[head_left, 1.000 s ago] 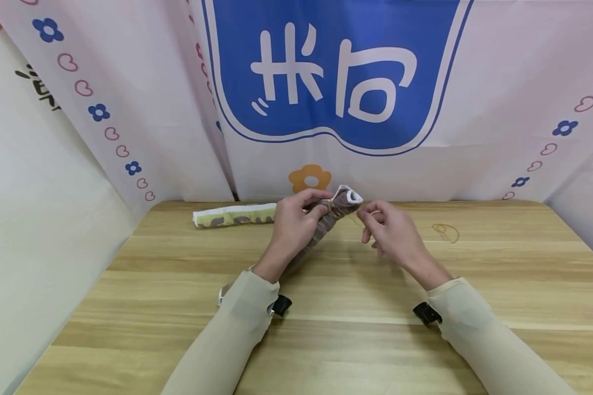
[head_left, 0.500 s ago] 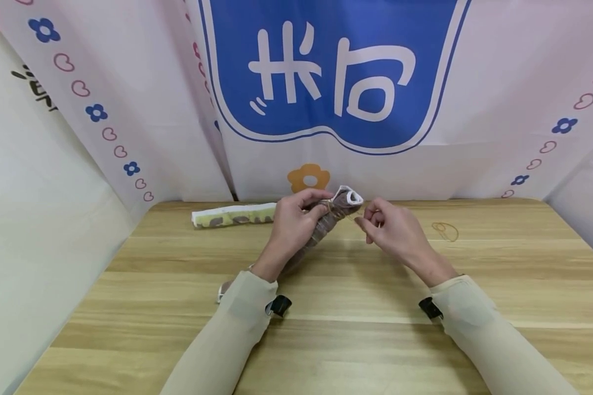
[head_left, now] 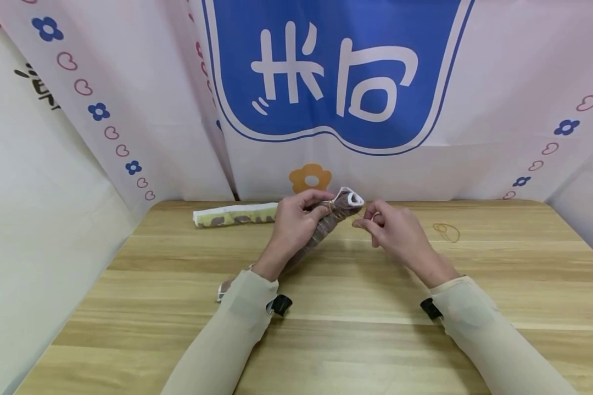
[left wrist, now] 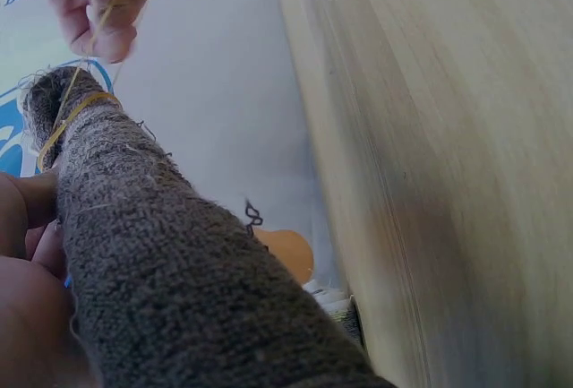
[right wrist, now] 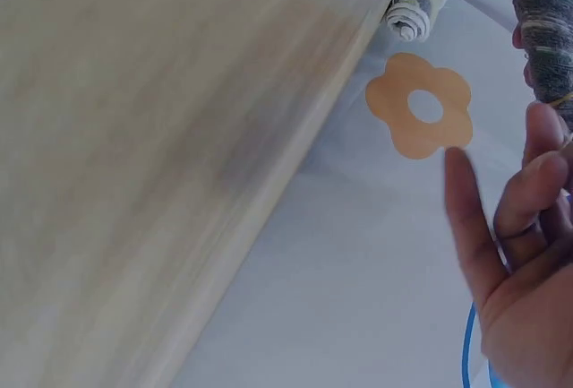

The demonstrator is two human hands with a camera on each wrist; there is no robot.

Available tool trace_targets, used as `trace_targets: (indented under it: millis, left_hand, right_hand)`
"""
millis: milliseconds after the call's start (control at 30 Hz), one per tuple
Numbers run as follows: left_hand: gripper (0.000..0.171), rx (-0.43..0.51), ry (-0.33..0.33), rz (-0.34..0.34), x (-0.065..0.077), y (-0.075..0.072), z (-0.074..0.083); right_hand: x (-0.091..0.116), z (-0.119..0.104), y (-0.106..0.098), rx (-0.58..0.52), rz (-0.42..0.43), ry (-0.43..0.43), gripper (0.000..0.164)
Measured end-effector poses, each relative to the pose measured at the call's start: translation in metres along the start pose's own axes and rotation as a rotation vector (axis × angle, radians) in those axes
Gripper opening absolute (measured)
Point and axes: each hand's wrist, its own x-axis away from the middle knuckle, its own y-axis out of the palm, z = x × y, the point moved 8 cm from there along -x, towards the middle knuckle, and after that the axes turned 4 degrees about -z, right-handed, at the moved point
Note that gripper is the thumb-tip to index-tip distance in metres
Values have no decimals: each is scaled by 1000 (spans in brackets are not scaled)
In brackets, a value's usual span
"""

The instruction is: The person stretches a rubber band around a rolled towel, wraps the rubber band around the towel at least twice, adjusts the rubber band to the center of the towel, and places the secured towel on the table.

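Note:
A brown rolled towel (head_left: 326, 227) slants up from the table, its white-edged end raised toward the back. My left hand (head_left: 296, 222) grips the roll just below that end, thumb in front. A yellow rubber band (left wrist: 100, 96) circles the roll near its tip in the left wrist view. One strand of it stretches away to my right hand (head_left: 397, 233), which pinches it between thumb and curled fingers, just right of the roll's end. In the right wrist view, one finger (right wrist: 470, 218) of this hand sticks out straight.
Behind my left hand lies a second rolled towel (head_left: 234, 215), yellow-green with grey patches and a white edge. Loose rubber bands (head_left: 446, 232) rest on the wooden table (head_left: 356, 340) at the right. A printed cloth (head_left: 400, 175) hangs along the table's back edge.
My right hand's fingertips have dipped and come in slightly closer to the roll's end, with the pinching fingers more tightly curled. The left hand keeps its grip in place.

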Motion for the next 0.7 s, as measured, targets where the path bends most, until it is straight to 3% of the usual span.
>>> trace_targets:
  millis: [133,233,367,533,600,700]
  left_hand:
    - [17,18,8,7,-1,0,1]
    - [17,23,4,17,-1,-2,0]
    - [17,18,-11,38,-1,-3,-4]
    - [16,5,-14,39,-2,-3,-5]
    - [16,1,-14,32,-2,-2,-6]
    - [16,1,-14,21,-1,-2,-6]
  right_hand:
    - [-2,-4,-1,114,22,-63,33]
    - [-2,-8,3,132,1,-109,41]
    - [-2,-15,12,-18,-70,-183,44]
    - [5,-34,19,-240,-152,-398,20]
    - [8,-41,19,-263,-156,-479,16]
    - [13,-54,17,-209,-109,-584,30]
